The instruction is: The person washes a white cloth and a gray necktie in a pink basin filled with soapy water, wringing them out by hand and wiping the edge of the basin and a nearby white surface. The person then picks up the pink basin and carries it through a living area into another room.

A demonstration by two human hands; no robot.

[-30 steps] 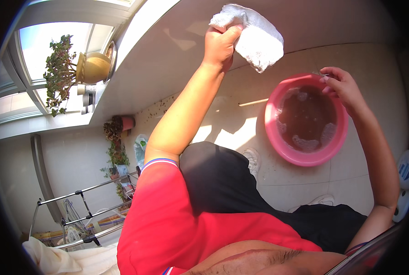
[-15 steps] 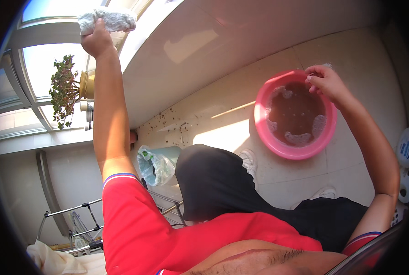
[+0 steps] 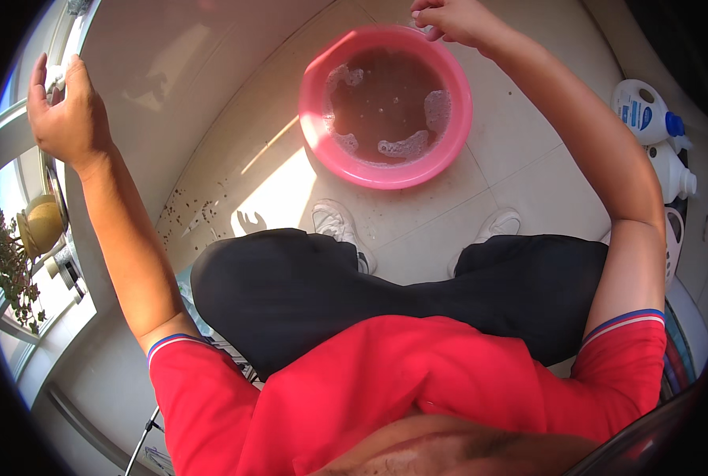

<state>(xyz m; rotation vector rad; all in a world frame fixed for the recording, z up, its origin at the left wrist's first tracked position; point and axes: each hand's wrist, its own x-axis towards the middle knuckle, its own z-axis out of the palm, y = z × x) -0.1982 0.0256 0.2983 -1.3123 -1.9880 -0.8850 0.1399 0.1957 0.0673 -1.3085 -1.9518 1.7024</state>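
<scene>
My left hand (image 3: 72,119) is raised beside the window ledge, thumb and fingers spread apart. A small whitish patch (image 3: 55,77) shows between thumb and fingers; I cannot tell whether it is the grey-white cloth seen earlier. At the upper edge, my right hand (image 3: 459,22) hangs over the far right rim of a pink basin (image 3: 320,151), its fingers loosely bent and nothing visible in them. Brown, murky water (image 3: 390,103) with patches of foam fills much of the basin, which stands on the tiled floor between the wall and my white shoes (image 3: 336,222).
A trailing plant (image 3: 9,262) in a yellow pot (image 3: 43,226) stands by the window at left. White bottles (image 3: 641,111), one blue-capped, stand at right. Dark crumbs (image 3: 191,214) lie on the floor near the wall. A metal rack (image 3: 149,428) shows at lower left.
The cloth that my left hand gripped up by the window no longer shows in its grasp; those fingers have opened. My view has turned left and down, and the basin appears farther left and higher.
</scene>
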